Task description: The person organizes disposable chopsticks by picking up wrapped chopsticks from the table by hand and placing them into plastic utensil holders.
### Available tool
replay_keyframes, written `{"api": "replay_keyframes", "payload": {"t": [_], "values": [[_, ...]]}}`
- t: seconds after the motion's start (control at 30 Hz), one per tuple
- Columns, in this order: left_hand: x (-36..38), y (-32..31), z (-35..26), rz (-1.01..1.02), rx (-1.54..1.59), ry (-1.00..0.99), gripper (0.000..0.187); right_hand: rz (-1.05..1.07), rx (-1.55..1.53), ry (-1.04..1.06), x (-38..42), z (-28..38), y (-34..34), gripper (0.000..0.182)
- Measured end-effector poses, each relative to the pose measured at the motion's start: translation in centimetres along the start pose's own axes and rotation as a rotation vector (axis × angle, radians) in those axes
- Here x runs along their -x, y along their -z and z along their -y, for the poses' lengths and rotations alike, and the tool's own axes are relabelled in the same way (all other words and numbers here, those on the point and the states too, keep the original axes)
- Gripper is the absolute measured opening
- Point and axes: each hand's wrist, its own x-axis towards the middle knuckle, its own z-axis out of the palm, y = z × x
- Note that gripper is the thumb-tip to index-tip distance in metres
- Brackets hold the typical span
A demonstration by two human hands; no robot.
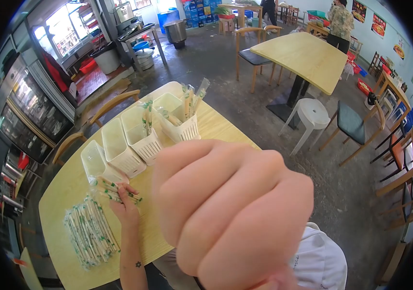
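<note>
Close to the camera, my right hand [235, 208] is a closed fist, with nothing poking out of it; it covers part of the table and my lap. My left hand [127, 204] is closed around a few paper-and-plastic wrapped chopsticks [107, 187] with green print. Below it on the table lies a pile of wrapped chopsticks [90, 232] set side by side. Just beyond my left hand stands a row of white plastic baskets [122, 152]. Wrapped chopsticks [187, 104] stand upright in the far right basket, and a few more [147, 118] in the one beside it.
The baskets share a yellow wooden table [56, 203] with wooden chairs [112, 106] behind it. Across the floor are another table [308, 55], a white stool [308, 116] and a dark-seated chair [353, 126]. A person [340, 24] stands at the back right. Glass-doored cabinets [32, 104] line the left.
</note>
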Motion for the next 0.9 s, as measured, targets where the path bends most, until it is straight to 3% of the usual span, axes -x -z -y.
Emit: {"api": "replay_keyframes", "payload": {"t": [0.17, 0.37, 0.7, 0.9], "values": [[0.1, 0.0, 0.3, 0.003, 0.008, -0.002, 0.022, -0.111, -0.025, 0.059, 0.8, -0.3, -0.7, 0.041], [0.1, 0.0, 0.2, -0.002, -0.009, 0.009, 0.023, -0.053, 0.003, 0.016, 0.2, 0.4, -0.6, 0.041], [0.1, 0.1, 0.0, 0.019, -0.06, -0.001, 0.025, -0.145, -0.036, -0.05, 0.3, 0.7, -1.4, 0.044], [0.1, 0.0, 0.3, 0.013, -0.047, -0.011, 0.026, -0.117, -0.012, 0.023, 0.4, 0.0, -1.3, 0.047]]}}
